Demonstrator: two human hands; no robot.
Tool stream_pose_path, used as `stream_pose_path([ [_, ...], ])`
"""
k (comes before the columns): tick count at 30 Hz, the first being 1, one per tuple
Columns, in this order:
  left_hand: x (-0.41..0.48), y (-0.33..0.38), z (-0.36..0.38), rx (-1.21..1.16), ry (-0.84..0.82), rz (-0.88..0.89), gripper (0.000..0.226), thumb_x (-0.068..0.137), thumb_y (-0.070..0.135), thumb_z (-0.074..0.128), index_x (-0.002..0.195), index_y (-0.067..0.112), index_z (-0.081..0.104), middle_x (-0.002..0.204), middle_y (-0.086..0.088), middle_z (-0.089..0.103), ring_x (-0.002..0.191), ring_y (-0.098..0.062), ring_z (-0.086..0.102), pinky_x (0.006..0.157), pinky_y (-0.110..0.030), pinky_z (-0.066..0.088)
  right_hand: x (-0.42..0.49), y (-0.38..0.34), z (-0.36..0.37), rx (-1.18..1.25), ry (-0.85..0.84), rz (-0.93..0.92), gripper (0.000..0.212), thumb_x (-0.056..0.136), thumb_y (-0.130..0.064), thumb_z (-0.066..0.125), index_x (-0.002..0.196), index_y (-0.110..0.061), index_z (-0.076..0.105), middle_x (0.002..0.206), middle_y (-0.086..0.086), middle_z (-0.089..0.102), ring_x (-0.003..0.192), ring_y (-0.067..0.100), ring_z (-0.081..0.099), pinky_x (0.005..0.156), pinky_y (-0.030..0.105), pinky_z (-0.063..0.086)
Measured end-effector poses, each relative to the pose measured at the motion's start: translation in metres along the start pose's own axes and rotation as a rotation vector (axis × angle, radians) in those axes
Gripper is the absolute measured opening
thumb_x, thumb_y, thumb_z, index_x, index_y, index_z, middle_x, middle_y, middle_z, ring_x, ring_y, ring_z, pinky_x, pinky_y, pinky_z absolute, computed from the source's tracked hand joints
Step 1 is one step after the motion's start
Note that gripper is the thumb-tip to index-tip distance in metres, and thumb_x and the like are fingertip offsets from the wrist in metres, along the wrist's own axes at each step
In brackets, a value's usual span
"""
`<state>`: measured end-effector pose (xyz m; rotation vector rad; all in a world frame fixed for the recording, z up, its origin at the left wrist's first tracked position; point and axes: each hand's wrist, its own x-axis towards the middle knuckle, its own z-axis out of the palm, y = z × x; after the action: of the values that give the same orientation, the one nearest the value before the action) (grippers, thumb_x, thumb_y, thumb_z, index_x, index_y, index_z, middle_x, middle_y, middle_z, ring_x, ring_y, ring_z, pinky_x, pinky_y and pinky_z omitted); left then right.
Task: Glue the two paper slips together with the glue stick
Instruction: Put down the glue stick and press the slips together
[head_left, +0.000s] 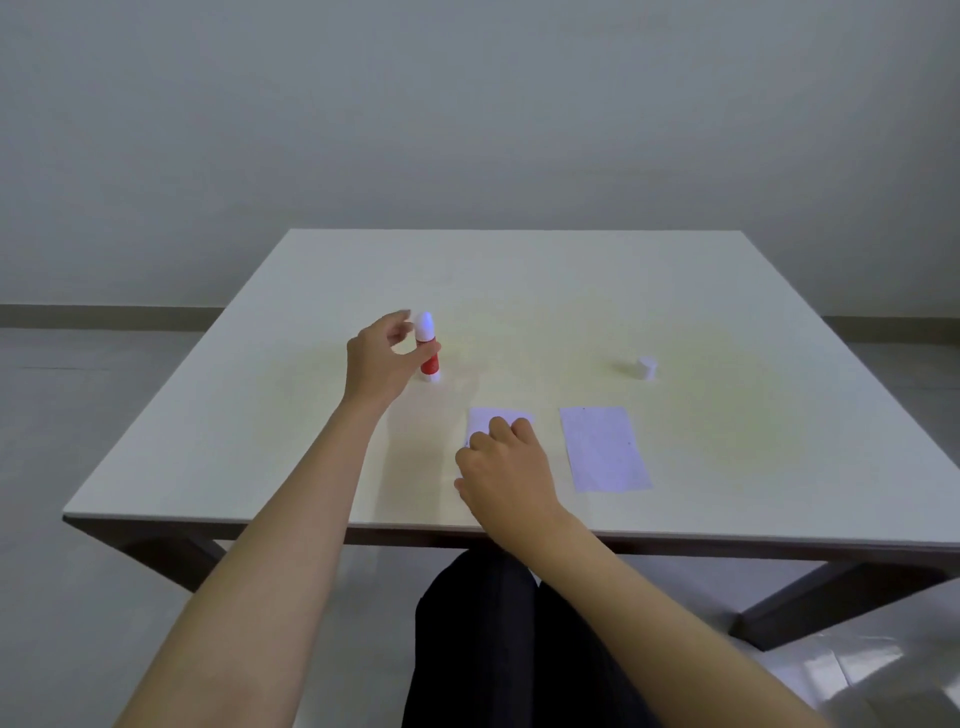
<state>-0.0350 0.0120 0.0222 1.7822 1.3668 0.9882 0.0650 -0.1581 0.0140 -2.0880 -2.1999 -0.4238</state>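
Observation:
A red glue stick (430, 358) with a white rounded top stands upright on the white table (519, 291), left of centre. My left hand (379, 358) is beside it, thumb lying across the red body and index finger curled next to the white top; whether it grips the stick is unclear. Two white paper slips lie near the front edge. My right hand (506, 467) rests with curled fingers on the left slip (485, 418) and hides its near part. The right slip (602, 447) lies flat and untouched.
A small white cap (645, 368) lies on the table at the right, beyond the right slip. The table's front edge runs just below my right wrist. My dark-clothed lap (478, 649) shows under the table.

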Motion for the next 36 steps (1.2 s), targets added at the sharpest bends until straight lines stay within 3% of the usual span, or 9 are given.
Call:
stream_pose_path([
  [3, -0.011, 0.006, -0.002, 0.002, 0.146, 0.033, 0.078, 0.075, 0.034, 0.076, 0.141, 0.015, 0.039, 0.143, -0.003, 0.043, 0.132, -0.015, 0.04, 0.104, -0.023, 0.031, 0.0, -0.002, -0.004, -0.02, 0.027, -0.023, 0.05, 0.027, -0.012, 0.08, 0.039, -0.021, 0.032, 0.037, -0.006, 0.038, 0.048, 0.018, 0.026, 0.051, 0.023, 0.025],
  [5, -0.024, 0.013, -0.003, -0.042, 0.397, 0.182, 0.064, 0.081, 0.031, 0.069, 0.136, 0.008, 0.043, 0.138, -0.009, 0.044, 0.129, -0.019, 0.042, 0.105, -0.025, 0.033, 0.0, 0.003, -0.016, 0.071, 0.031, 0.054, 0.052, 0.035, -0.011, 0.079, 0.048, -0.018, 0.03, 0.045, -0.001, 0.032, 0.044, 0.019, 0.028, 0.049, 0.021, 0.02],
  [8, -0.052, 0.02, -0.001, -0.185, 0.579, 0.266, 0.027, 0.086, 0.025, 0.059, 0.111, 0.014, 0.057, 0.112, 0.003, 0.057, 0.102, -0.005, 0.055, 0.082, -0.02, 0.044, 0.005, 0.033, -0.028, 0.39, 0.08, 0.264, 0.011, 0.082, -0.013, 0.055, 0.072, -0.01, 0.051, 0.073, 0.007, 0.054, 0.069, 0.029, 0.057, 0.049, 0.031, 0.032],
  [10, -0.074, 0.02, 0.007, -0.32, 0.454, 0.121, 0.004, 0.086, 0.023, 0.056, 0.089, 0.023, 0.06, 0.089, 0.01, 0.062, 0.08, 0.004, 0.058, 0.069, -0.02, 0.043, 0.0, 0.06, -0.039, 0.641, 0.22, 0.405, 0.018, 0.086, -0.018, 0.05, 0.078, -0.006, 0.06, 0.076, 0.007, 0.064, 0.072, 0.028, 0.06, 0.06, 0.035, 0.045],
  [13, -0.099, 0.022, 0.028, -0.41, 0.051, -0.174, 0.018, 0.091, 0.016, 0.054, 0.077, 0.019, 0.065, 0.076, -0.005, 0.069, 0.066, -0.013, 0.065, 0.064, -0.031, 0.05, -0.01, 0.092, -0.048, 1.042, 0.409, 0.653, 0.013, 0.083, -0.01, 0.057, 0.073, -0.008, 0.066, 0.061, -0.002, 0.065, 0.057, 0.013, 0.063, 0.063, 0.025, 0.05],
  [16, -0.108, 0.039, 0.045, -0.509, -0.342, -0.401, 0.023, 0.093, 0.027, 0.055, 0.084, 0.011, 0.07, 0.085, -0.009, 0.075, 0.071, -0.019, 0.073, 0.062, -0.025, 0.056, -0.02, 0.104, -0.039, 1.459, 0.429, 0.827, 0.012, 0.084, -0.004, 0.058, 0.076, -0.007, 0.066, 0.062, 0.007, 0.066, 0.052, 0.012, 0.065, 0.061, 0.025, 0.057],
  [19, -0.107, 0.052, 0.058, -0.622, -0.46, -0.448, 0.023, 0.091, 0.028, 0.058, 0.086, 0.011, 0.072, 0.083, -0.005, 0.077, 0.077, -0.018, 0.075, 0.061, -0.024, 0.057, -0.032, 0.106, -0.024, 1.681, 0.442, 0.931, 0.015, 0.087, -0.002, 0.056, 0.075, -0.005, 0.064, 0.063, 0.012, 0.065, 0.053, 0.017, 0.066, 0.063, 0.028, 0.06],
  [27, -0.099, 0.066, 0.074, -0.466, -0.337, -0.335, 0.014, 0.084, 0.016, 0.065, 0.071, 0.017, 0.07, 0.061, 0.01, 0.074, 0.06, -0.003, 0.071, 0.062, -0.022, 0.047, -0.049, 0.116, -0.006, 1.672, 0.355, 0.979, 0.015, 0.085, 0.001, 0.055, 0.074, -0.004, 0.063, 0.059, 0.011, 0.063, 0.047, 0.02, 0.063, 0.051, 0.026, 0.056],
  [36, -0.104, 0.063, 0.089, -0.232, -0.35, -0.239, 0.012, 0.079, 0.013, 0.068, 0.068, 0.013, 0.073, 0.071, -0.002, 0.076, 0.062, -0.013, 0.073, 0.064, -0.019, 0.053, -0.054, 0.146, 0.0, 1.285, 0.086, 0.932, 0.019, 0.08, -0.005, 0.065, 0.061, -0.008, 0.064, 0.053, 0.005, 0.054, 0.043, 0.014, 0.041, 0.047, 0.025, 0.034],
])
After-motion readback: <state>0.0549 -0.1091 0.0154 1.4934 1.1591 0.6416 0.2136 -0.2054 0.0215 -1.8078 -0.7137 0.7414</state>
